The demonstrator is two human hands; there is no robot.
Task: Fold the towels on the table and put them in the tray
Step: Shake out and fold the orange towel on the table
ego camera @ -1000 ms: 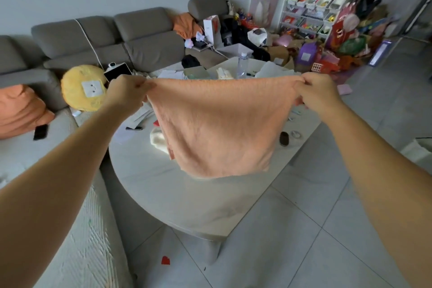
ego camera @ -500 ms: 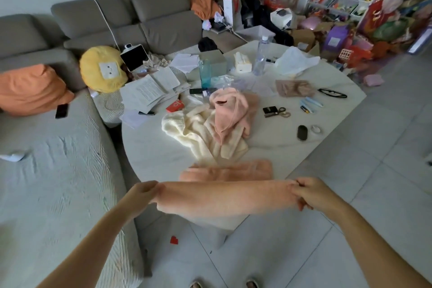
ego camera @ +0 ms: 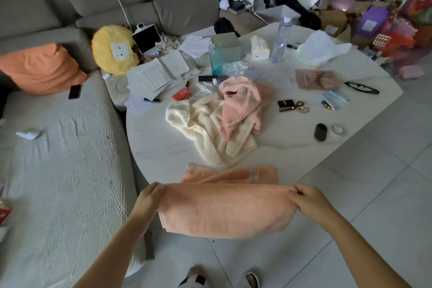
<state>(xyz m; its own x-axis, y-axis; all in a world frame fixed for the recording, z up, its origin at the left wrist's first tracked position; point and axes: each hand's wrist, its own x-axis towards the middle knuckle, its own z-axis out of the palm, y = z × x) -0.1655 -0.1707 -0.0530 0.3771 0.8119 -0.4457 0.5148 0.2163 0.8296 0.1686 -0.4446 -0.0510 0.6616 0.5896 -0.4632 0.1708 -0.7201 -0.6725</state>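
A cluttered living room with a grey sofa (ego camera: pixel 117 2) behind a pale round table (ego camera: pixel 163 147) on a tiled floor. On the table's far side stand a teal bottle (ego camera: pixel 216 58), a clear plastic bottle (ego camera: pixel 280 41), a tissue box (ego camera: pixel 259 48) with a tissue poking from its top, and a grey box (ego camera: pixel 228 48) whose contents cannot be seen. No tray can be made out among the clutter. In the middle of the table lie a crumpled cream towel (ego camera: pixel 201 128) and, partly on top of it, a crumpled pink towel (ego camera: pixel 243 105). At the near edge, an orange towel (ego camera: pixel 224 208) is doubled over: its far part rests on the tabletop while the near fold hangs off the edge, stretched between both hands. The left hand (ego camera: pixel 148 200) grips the towel's left end with fingers curled round the fabric. The right hand (ego camera: pixel 308 201) pinches the right end, fingers bunched on the cloth.
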